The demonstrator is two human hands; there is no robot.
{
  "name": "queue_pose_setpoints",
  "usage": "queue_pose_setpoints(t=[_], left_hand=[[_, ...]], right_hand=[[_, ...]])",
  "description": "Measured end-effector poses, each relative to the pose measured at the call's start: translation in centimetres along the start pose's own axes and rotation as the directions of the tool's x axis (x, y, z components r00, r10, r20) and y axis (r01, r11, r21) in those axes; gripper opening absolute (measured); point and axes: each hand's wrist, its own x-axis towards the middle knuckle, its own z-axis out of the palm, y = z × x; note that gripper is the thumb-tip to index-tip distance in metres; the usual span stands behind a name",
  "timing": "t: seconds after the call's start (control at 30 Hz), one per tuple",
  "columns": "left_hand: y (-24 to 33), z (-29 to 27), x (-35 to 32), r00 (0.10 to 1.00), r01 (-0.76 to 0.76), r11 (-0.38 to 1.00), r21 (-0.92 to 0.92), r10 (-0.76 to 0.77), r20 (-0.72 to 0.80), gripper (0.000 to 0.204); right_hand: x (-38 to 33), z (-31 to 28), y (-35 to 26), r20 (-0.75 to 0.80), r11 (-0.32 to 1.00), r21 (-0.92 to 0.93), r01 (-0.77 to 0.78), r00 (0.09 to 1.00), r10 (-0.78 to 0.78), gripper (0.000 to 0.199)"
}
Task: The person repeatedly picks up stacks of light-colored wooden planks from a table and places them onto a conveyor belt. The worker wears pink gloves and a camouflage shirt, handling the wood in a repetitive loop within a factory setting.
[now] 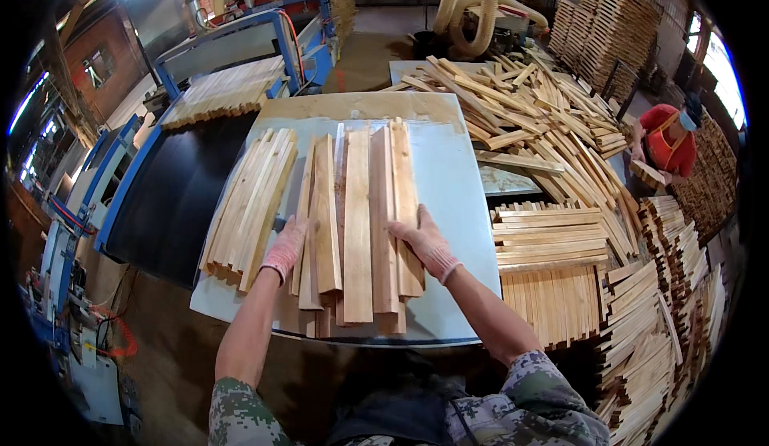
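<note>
— We get even, fairly bright light, with windows (725, 78) glaring white at the right rim.
— We also see straight edges bowing outward, corners black, and far stacks soft.

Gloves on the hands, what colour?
Pinkish-red knit gloves on the left hand and right hand, clearest in the head view.

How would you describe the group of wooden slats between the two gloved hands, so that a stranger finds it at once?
Start at the pale grey table in front of the person. Its middle holds the flat wooden slats, laid side by side and pointing away, with the left hand and right hand pressing on their outer edges. Unlike the bundle of thin sticks to the left, these pieces are wider and spread flat.
</note>
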Motion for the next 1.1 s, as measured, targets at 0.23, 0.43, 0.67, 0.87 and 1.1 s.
queue_pose_setpoints(t=[0.23,0.43,0.67,0.87,1.1], left_hand=[[-3.0,-1.0,-1.5,0.989,-0.089,0.979,0.184,0.109,-0.101,0.091],[1.0,-2.0,-2.7,0.999,-0.014,0.992,-0.122,0.017,0.028,0.066],[-3.3,-0.4,-1.5,0.990,-0.139,0.962,-0.237,0.128,-0.059,0.066],[-3.5,-0.7,-1.3,0.991,-0.115,0.937,-0.330,0.133,0.032,0.067],[-4.7,-0.6,-0.6,0.975,-0.221,0.947,-0.235,0.222,-0.023,0.054]], right_hand=[[0.8,-0.3,-0.2,0.063,0.989,-0.145,0.014,0.998,-0.005,0.126],[1.3,-0.5,0.1,0.046,0.987,0.160,0.009,0.999,-0.017,0.100],[1.0,-1.2,3.8,-0.011,0.912,0.411,0.021,1.000,-0.018,0.097],[-0.1,-2.3,7.1,0.058,0.840,0.539,-0.065,0.998,0.040,0.096],[-0.4,-4.0,7.8,-0.050,0.906,0.413,-0.099,0.990,0.131,0.063]])
